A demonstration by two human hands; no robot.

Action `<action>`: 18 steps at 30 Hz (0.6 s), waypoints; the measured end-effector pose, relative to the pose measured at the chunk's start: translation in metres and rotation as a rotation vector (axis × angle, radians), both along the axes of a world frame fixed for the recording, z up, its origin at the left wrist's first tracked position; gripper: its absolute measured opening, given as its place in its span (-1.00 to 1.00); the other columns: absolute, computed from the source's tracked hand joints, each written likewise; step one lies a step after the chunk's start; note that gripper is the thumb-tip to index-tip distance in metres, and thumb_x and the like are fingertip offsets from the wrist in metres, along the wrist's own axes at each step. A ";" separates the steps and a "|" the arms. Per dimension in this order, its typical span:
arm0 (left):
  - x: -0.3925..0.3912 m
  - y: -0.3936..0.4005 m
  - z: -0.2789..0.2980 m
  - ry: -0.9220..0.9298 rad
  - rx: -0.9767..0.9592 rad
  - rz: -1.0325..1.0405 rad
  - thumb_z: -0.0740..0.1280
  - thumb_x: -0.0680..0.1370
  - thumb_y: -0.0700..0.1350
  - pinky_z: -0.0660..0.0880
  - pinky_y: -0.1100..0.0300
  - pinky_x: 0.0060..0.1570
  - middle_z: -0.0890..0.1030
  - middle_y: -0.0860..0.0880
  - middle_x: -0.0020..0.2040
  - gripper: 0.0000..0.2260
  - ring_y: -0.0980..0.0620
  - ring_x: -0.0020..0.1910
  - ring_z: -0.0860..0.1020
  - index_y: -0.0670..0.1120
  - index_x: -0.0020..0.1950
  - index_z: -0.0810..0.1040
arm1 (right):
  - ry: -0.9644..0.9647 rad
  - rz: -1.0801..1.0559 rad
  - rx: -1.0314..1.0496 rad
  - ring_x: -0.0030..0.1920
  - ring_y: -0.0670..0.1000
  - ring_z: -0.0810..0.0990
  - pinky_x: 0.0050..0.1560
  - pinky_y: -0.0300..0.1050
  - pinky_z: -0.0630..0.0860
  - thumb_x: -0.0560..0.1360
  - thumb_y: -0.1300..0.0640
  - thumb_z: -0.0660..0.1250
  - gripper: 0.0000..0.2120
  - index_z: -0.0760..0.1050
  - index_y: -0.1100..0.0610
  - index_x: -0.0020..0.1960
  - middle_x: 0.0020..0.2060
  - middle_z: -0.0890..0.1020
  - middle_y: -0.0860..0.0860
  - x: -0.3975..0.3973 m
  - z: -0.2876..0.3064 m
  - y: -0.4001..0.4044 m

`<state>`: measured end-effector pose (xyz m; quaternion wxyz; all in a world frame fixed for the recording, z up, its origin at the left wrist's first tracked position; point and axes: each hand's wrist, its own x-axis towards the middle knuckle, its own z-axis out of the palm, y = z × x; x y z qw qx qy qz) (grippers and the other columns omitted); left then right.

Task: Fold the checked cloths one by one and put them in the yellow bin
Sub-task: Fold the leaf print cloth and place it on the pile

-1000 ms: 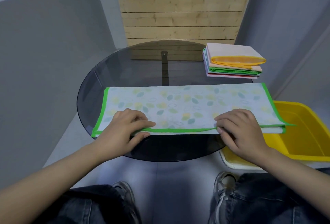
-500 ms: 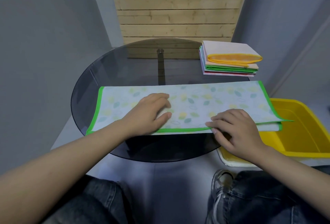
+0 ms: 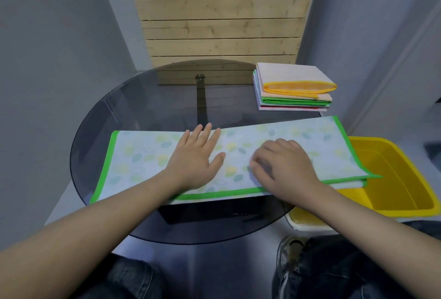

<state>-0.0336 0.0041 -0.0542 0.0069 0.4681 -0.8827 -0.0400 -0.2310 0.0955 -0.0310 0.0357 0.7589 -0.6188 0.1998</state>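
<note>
The left hand (image 3: 198,155) lies spread flat and the right hand (image 3: 284,167) curled on the green-edged cloth (image 3: 143,155) along the table's (image 3: 100,122) near edge.

A: Cloth (image 3: 152,155) under your hands: white ground, pale yellow and blue-green leaf print, bright green border.

B: Your bin (image 3: 403,179)?

A: Solid yellow, inside and out.

B: The stack (image 3: 296,93) at your far right?

A: Top piece pale pink with an orange-yellow edge; below it green edging, then a thin red line, then pale pink.

B: Table (image 3: 148,108)?

A: Smoky dark grey glass. Behind it, light wooden slats (image 3: 219,12), knotted grain. Your trousers (image 3: 358,272): dark washed denim.
</note>
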 end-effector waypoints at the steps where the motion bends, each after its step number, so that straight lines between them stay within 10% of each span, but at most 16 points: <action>1: 0.000 0.000 0.000 0.004 0.001 -0.001 -0.25 0.51 0.23 -0.21 0.04 0.51 -0.14 0.00 0.57 -0.36 0.02 0.54 -0.18 0.03 0.55 -0.16 | -0.006 -0.009 0.071 -0.02 0.13 0.54 -0.01 -0.03 0.36 0.46 -0.10 -0.03 -0.54 0.57 0.06 0.02 -0.06 0.61 0.02 0.007 0.003 -0.013; 5: -0.003 0.001 0.001 0.022 0.011 0.006 -0.33 0.46 0.23 -0.24 0.07 0.50 -0.16 0.00 0.57 -0.31 0.04 0.54 -0.20 -0.02 0.55 -0.18 | -0.079 0.009 0.293 0.49 0.02 0.11 0.48 -0.06 0.02 0.60 0.04 -0.04 -0.54 0.15 0.06 0.49 0.48 0.23 0.00 0.036 -0.005 -0.058; 18: 0.098 -0.012 0.008 0.034 0.086 0.298 -0.22 0.56 0.19 -0.25 0.11 0.49 -0.16 0.01 0.57 -0.39 0.08 0.54 -0.21 -0.05 0.56 -0.14 | 0.052 -0.013 0.341 0.52 -0.07 -0.12 0.47 -0.15 -0.23 0.63 -0.01 -0.17 -0.50 -0.10 0.05 0.54 0.54 -0.03 -0.06 0.051 -0.016 -0.064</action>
